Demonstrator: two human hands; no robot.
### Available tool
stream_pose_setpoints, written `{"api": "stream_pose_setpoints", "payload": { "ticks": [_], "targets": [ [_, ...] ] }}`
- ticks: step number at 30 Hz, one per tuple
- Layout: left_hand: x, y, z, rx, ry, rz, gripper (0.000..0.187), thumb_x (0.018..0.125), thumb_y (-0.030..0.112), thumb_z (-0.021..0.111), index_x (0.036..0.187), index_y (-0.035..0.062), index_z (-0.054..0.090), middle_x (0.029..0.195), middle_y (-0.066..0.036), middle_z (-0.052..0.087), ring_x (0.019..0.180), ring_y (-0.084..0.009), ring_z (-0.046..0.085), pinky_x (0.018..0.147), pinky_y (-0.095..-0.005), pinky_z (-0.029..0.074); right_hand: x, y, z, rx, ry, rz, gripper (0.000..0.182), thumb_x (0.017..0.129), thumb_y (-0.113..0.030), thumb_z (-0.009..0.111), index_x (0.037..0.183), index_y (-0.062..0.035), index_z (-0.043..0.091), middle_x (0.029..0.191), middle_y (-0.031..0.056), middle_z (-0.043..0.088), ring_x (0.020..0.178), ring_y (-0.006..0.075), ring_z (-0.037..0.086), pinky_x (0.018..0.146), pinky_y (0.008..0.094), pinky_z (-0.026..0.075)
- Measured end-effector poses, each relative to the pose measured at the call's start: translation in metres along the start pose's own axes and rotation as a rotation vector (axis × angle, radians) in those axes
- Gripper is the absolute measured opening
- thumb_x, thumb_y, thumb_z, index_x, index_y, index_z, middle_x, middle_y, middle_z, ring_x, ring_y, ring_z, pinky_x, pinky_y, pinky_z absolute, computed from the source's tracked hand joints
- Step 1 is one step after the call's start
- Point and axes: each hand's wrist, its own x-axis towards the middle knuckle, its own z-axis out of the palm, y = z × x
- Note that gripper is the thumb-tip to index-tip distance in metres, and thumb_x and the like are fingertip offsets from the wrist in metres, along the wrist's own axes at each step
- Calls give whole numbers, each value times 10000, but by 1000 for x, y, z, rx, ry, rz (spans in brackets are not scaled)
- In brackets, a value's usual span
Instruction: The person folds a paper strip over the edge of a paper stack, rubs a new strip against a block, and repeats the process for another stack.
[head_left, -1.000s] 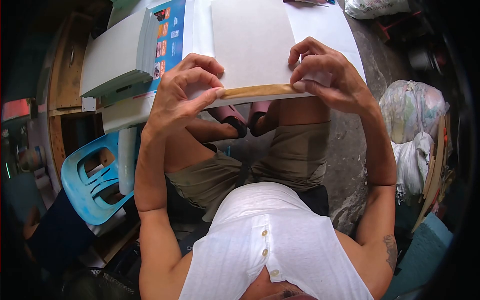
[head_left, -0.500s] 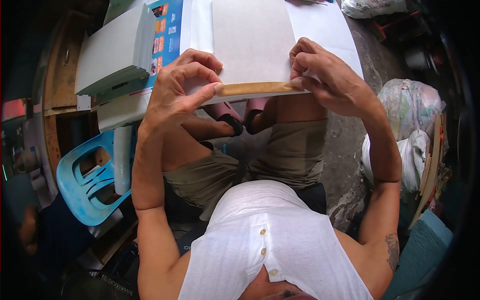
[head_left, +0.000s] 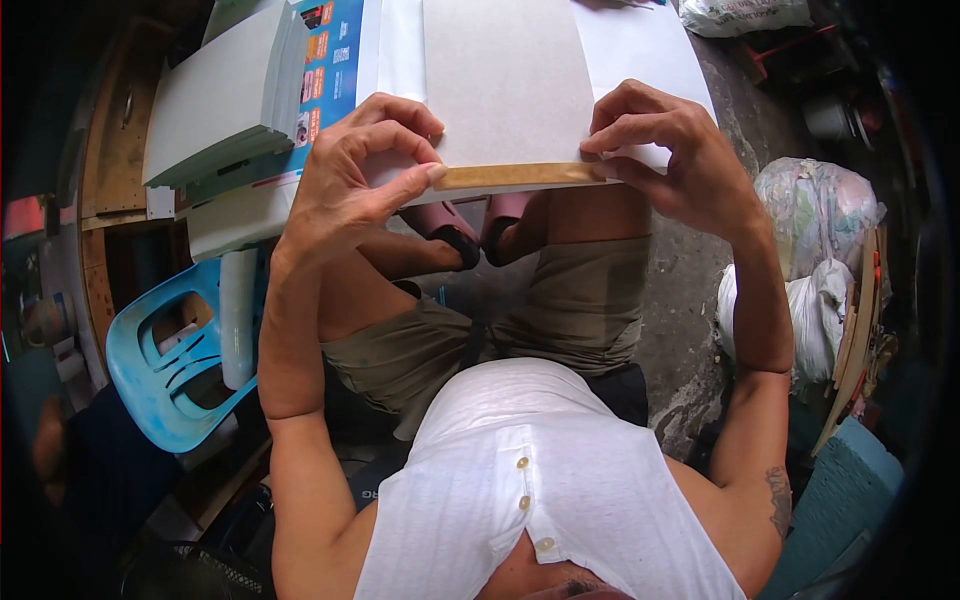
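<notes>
A grey card sheet (head_left: 505,80) lies on the white table (head_left: 650,45), its near edge over the table's front. A brown strip of tape (head_left: 515,176) runs along that near edge. My left hand (head_left: 350,185) pinches the strip's left end between thumb and forefinger. My right hand (head_left: 675,150) pinches its right end against the sheet's corner. Both hands hold the strip flat along the edge.
A stack of grey sheets (head_left: 215,100) sits at the table's left beside a blue printed sheet (head_left: 330,70). A blue plastic chair (head_left: 165,350) stands to the lower left. Plastic bags (head_left: 820,230) lie on the concrete floor at right.
My right hand has slid a little to the right along the strip, so more tape shows. My left hand keeps its pinch at the left end.
</notes>
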Motion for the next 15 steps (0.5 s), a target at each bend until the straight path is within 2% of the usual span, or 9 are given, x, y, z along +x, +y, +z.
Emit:
{"api": "stream_pose_setpoints", "payload": {
  "ticks": [4, 10, 15],
  "targets": [
    [-1, -1, 1, -8, 1, -1, 59, 826, 69, 792, 869, 40, 765, 1105, -58, 680, 1007, -163, 670, 883, -304, 577, -1, 2, 0, 1, -12, -36, 170, 772, 84, 749, 875, -40, 694, 988, 75, 655, 902, 236, 686, 802, 380, 570],
    [0, 2, 0, 35, 6, -18, 49, 823, 66, 783, 861, 40, 766, 1097, -60, 687, 1004, -161, 670, 873, -299, 574, 1, 0, 2, -9, -90, 12, 184, 784, 73, 719, 846, -7, 566, 1026, 106, 588, 948, 258, 637, 830, 390, 533],
    [0, -1, 1, 24, 8, -2, 60, 818, 71, 786, 862, 38, 763, 1091, -61, 688, 1000, -168, 670, 879, -305, 567, 4, 0, -5, 72, -216, 62, 147, 803, 90, 657, 850, 1, 550, 1005, 113, 572, 917, 261, 621, 817, 390, 521]
  ]
}}
